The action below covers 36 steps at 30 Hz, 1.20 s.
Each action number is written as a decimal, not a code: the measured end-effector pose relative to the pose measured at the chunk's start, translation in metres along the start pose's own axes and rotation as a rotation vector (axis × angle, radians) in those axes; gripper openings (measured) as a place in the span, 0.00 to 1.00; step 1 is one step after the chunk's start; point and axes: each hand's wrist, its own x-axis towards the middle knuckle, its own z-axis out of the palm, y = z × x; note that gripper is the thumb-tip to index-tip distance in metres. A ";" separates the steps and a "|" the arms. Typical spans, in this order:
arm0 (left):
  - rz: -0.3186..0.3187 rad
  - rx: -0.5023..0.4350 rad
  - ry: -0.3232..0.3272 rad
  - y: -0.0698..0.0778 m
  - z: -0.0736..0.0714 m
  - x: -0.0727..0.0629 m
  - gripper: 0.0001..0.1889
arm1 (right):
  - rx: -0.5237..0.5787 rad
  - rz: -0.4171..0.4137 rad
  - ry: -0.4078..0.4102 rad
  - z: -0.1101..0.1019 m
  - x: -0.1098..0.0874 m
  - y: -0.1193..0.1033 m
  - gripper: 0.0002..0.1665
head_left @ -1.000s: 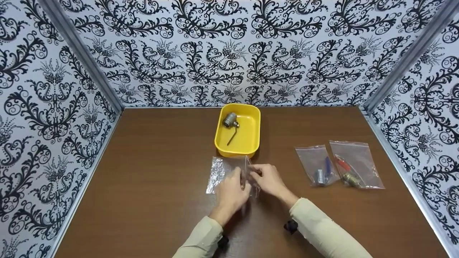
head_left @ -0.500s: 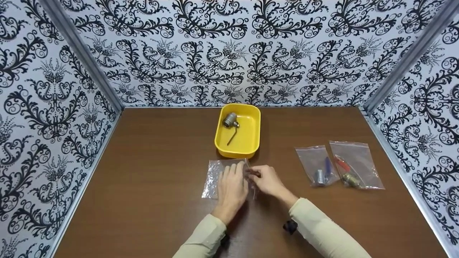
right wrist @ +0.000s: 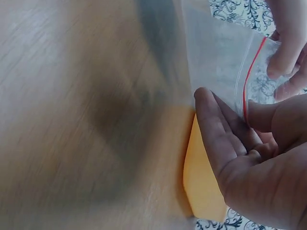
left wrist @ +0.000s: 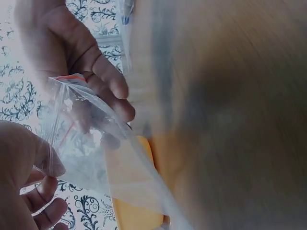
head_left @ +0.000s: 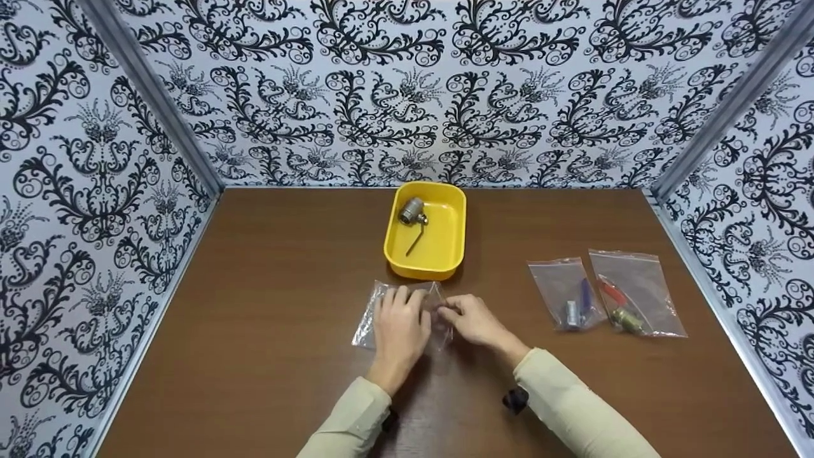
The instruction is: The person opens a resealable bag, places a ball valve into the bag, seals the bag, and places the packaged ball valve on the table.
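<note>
The left hand (head_left: 400,327) pinches the rim of a clear plastic bag (right wrist: 216,57) with a red zip strip (right wrist: 246,79); the right hand (head_left: 480,324) pinches it at that strip. Over the last half second the left has slid slightly leftward while the right barely moved, widening the gap; the mouth is probably being spread. The bag is just in front of a yellow plastic tray (head_left: 442,235) holding a grey metal valve (head_left: 412,211). Farther right on the brown bench (head_left: 286,267) lie two filled zip bags (head_left: 642,273).
</note>
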 end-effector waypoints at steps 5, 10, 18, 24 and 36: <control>-0.012 -0.007 -0.005 -0.003 -0.005 0.002 0.13 | -0.006 0.013 0.030 0.001 0.004 -0.003 0.11; -0.034 -0.023 0.015 -0.005 -0.015 0.007 0.12 | -0.067 0.020 0.006 -0.001 0.010 -0.003 0.11; -0.067 -0.017 0.036 -0.015 -0.019 0.013 0.09 | -0.141 -0.078 -0.046 0.002 0.021 -0.012 0.11; -0.096 -0.013 0.064 -0.028 -0.018 0.016 0.08 | -0.207 -0.225 0.004 -0.004 0.036 -0.024 0.11; -0.142 -0.020 0.041 -0.038 -0.026 0.018 0.08 | -0.500 -0.148 0.029 -0.008 0.082 -0.009 0.19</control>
